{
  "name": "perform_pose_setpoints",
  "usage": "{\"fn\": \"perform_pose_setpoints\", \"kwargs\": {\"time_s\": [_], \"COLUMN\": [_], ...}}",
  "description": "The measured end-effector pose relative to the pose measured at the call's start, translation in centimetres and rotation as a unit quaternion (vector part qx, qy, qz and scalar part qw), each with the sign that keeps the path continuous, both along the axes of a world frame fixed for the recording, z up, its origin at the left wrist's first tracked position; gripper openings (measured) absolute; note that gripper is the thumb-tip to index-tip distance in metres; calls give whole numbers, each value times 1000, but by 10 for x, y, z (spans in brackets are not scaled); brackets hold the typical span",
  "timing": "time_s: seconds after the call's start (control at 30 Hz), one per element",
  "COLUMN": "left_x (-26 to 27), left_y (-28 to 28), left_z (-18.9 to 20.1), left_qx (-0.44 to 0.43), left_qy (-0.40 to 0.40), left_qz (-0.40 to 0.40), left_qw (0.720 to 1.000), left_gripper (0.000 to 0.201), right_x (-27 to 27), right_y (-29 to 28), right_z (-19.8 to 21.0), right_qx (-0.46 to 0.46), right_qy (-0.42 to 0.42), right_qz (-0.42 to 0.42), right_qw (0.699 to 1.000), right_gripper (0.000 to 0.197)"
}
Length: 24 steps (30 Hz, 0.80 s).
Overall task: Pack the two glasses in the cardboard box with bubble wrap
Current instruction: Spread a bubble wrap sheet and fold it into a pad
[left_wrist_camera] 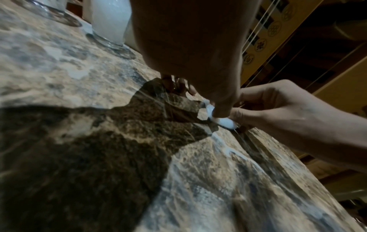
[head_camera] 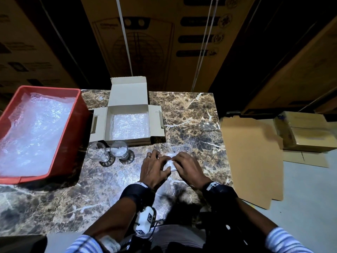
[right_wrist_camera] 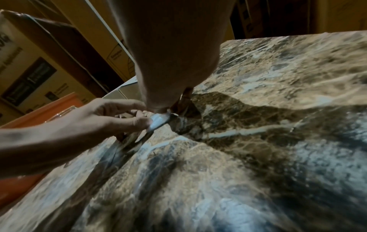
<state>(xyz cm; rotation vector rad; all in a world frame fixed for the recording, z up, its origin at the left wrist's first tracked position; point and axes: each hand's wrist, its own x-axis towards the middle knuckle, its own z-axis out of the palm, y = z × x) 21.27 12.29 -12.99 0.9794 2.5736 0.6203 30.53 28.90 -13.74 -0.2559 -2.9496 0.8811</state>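
Two clear glasses [head_camera: 96,152] [head_camera: 119,150], each stuffed with white wrap, stand upright on the marble table just in front of the open cardboard box [head_camera: 127,123], whose floor is lined with bubble wrap. To their right, my left hand [head_camera: 155,166] and right hand [head_camera: 187,166] meet over a small folded piece of bubble wrap [head_camera: 170,164] lying on the table. Both hands pinch it between thumb and fingers, as the wrist views show: bubble wrap [left_wrist_camera: 222,120] and bubble wrap [right_wrist_camera: 158,120]. One stuffed glass [left_wrist_camera: 110,23] is near in the left wrist view.
A red crate [head_camera: 73,128] full of bubble wrap sheets sits at the table's left. Large cardboard cartons [head_camera: 164,42] stand behind the table. Flat cardboard [head_camera: 251,157] and a small wrapped carton [head_camera: 306,132] lie on the floor at the right, past the table edge.
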Motion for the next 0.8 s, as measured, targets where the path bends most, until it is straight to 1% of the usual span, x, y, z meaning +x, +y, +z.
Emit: {"fn": "perform_pose_setpoints", "kwargs": {"time_s": [0.07, 0.13, 0.2, 0.23, 0.37, 0.47, 0.57, 0.7, 0.8], "left_x": [-1, -2, -4, -5, -4, -1, 0, -2, -4], "left_y": [0, -2, -5, -7, -12, -11, -8, -6, -5], "left_z": [-1, -3, -3, -3, 0, 1, 0, -3, -2], "left_qx": [-11, -13, -10, -11, -35, -41, -37, -32, -21], "left_qy": [-2, -6, -14, -14, 18, 18, 12, 2, -24], "left_qz": [-4, -14, -27, -35, -69, -66, -52, -39, -28], "left_qw": [1000, 1000, 999, 999, 997, 997, 998, 999, 999], "left_gripper": [44, 50, 53, 54, 63, 71, 64, 56, 61], "right_x": [4, 9, 14, 16, 13, 10, 11, 12, 12], "right_y": [1, 5, 10, 12, 17, 14, 10, 3, 0], "right_z": [0, 1, 4, 6, 8, 7, 6, 11, 13], "right_qx": [-8, -40, -48, -43, -6, 30, 54, 62, 59], "right_qy": [-9, -25, -46, -55, -57, -58, -57, -45, -33], "right_qz": [5, 9, 34, 49, 79, 88, 85, 75, 61], "right_qw": [1000, 999, 997, 996, 995, 994, 993, 994, 996], "right_gripper": [28, 42, 57, 60, 53, 49, 44, 35, 34]}}
